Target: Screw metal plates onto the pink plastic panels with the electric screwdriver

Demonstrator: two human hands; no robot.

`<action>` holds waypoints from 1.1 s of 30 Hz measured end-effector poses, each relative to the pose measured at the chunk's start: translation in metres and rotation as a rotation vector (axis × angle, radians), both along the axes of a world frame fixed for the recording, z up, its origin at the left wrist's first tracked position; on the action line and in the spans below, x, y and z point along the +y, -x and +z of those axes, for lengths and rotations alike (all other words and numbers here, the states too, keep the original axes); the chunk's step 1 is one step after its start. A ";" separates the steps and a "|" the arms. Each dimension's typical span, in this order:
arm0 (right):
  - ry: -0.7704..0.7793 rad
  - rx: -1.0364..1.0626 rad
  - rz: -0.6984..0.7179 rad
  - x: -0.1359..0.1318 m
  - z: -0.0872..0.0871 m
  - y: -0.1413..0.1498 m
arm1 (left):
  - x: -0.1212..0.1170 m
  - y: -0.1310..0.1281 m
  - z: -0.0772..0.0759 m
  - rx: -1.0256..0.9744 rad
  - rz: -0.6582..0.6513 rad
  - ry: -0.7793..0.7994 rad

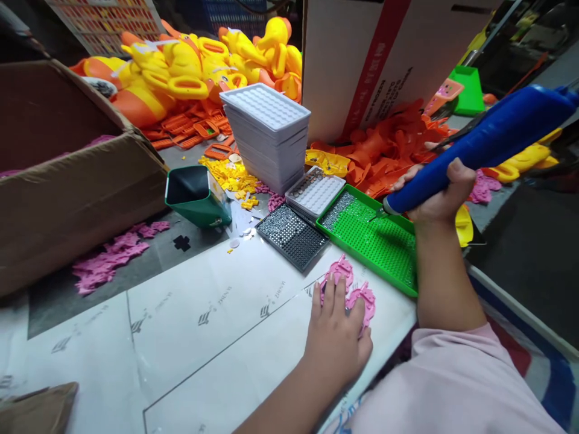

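Observation:
My right hand point(441, 202) is wrapped around a blue electric screwdriver point(493, 135). The screwdriver slants down to the left, its bit over a perforated green tray point(366, 256) with small metal screws gathered at the tray's far left end. Whether a screw sits on the bit is too small to tell. My left hand point(337, 328) lies with fingers spread on two pink plastic parts point(363, 301) on the white table sheet, partly covering them. Beside the green tray, a black perforated tray point(294, 238) holds many small metal pieces.
A white tray point(316, 190) with round metal pieces adjoins a stack of white trays point(266, 138). A green scoop-like container point(196, 196) stands left. Pink parts point(111, 259) lie by a cardboard box point(76, 205). Yellow duck-shaped pieces point(190, 66) and orange parts point(384, 150) are heaped behind.

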State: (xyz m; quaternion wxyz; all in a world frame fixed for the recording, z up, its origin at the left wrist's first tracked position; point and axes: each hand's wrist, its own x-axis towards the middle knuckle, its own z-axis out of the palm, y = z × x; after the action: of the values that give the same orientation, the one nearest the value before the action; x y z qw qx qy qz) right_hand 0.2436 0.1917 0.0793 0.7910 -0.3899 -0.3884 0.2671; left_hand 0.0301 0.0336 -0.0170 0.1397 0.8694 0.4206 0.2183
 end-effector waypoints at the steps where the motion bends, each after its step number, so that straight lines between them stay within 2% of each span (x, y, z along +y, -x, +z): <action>1: -0.017 -0.002 0.018 -0.004 0.003 0.002 | 0.000 0.000 0.000 0.001 0.000 -0.001; 4: -0.065 0.004 0.124 -0.018 0.014 0.013 | -0.001 0.000 0.000 0.005 -0.004 -0.003; 7: -0.042 0.002 0.346 -0.029 0.020 0.029 | -0.001 -0.001 0.001 0.014 -0.004 0.005; 11: 0.057 0.005 0.685 -0.031 0.013 0.050 | -0.001 -0.001 0.003 0.024 -0.001 0.034; 14: 0.125 0.002 0.842 -0.030 0.006 0.058 | -0.001 -0.001 0.004 0.016 -0.006 0.044; 27: 0.165 -0.011 0.949 -0.027 -0.003 0.058 | -0.002 -0.001 0.002 -0.003 -0.012 0.026; 33: 0.089 -0.128 1.028 -0.027 -0.008 0.055 | -0.001 -0.001 0.002 -0.005 -0.020 0.044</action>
State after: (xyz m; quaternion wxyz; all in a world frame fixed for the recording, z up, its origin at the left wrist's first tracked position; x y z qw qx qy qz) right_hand 0.1886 0.1642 0.0717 0.5149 -0.1975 -0.5656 0.6131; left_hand 0.0312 0.0326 -0.0146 0.1620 0.8698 0.4161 0.2098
